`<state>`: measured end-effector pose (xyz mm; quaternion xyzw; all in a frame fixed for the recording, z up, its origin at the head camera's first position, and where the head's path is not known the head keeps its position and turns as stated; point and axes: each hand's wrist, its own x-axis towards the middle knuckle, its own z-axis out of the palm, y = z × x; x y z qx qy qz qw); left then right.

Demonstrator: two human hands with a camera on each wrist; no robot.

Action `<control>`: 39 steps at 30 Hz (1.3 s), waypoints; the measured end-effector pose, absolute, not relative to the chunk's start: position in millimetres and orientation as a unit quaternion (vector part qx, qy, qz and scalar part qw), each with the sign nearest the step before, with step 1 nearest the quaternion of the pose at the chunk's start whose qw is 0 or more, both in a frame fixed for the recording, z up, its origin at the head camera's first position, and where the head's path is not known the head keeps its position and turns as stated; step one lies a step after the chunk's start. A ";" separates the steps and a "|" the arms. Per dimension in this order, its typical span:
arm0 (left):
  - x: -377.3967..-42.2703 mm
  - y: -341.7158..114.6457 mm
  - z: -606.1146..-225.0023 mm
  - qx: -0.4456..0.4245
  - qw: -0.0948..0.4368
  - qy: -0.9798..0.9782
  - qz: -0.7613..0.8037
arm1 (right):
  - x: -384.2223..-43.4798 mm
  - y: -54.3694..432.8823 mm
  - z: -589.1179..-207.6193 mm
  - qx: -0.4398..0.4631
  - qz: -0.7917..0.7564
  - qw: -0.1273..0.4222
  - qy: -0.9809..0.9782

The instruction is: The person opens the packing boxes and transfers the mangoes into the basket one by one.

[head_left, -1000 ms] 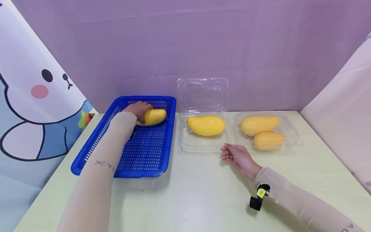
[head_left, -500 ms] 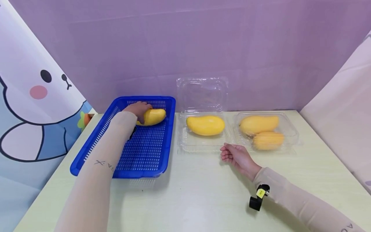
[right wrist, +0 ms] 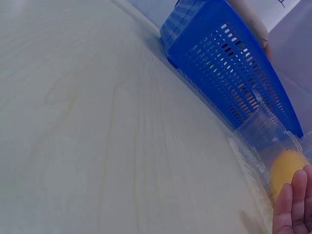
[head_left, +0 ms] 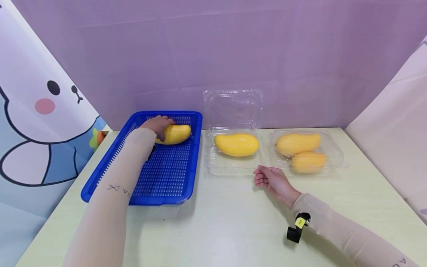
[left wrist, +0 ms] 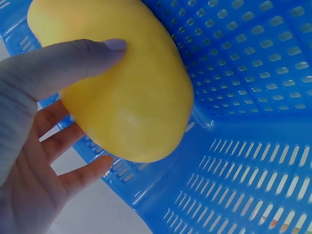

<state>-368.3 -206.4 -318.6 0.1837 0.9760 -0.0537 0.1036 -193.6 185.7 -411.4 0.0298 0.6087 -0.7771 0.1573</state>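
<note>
The left hand grasps a plump, smooth-skinned yellow mango at the far end of a blue rectangular plastic basket with perforated walls and floor; in the left wrist view the thumb lies over the upper face of the fruit and fingers reach along its side, one fingertip showing past its lower edge. The step in hand looks like taking hold of this mango inside the basket, since it sits below the rim. A lift from here would call for a secure grip on the rounded, slightly glossy skin and enough height to clear the basket's stiff rim. The right hand appears to grasp nothing: its fingers are loosely bent at the front edge of a clear, thin plastic clamshell box, though whether they touch that edge I cannot tell. The box's transparent lid stands raised behind it, and one bright yellow, curved mango lies inside toward the back, leaving bare plastic in front. Just beside it to the right, a second clear plastic box appears covered, with a paler yellow mango and a shorter orange-yellow mango showing through its ridged, reflective plastic. Everything rests on a pale desk with a faint wood grain, before a lightly creased purple cloth.
</note>
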 end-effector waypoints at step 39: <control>-360.0 -172.8 -257.0 0.252 0.055 0.966 -0.033 | -199.5 187.5 -413.5 0.029 -0.782 0.153 0.604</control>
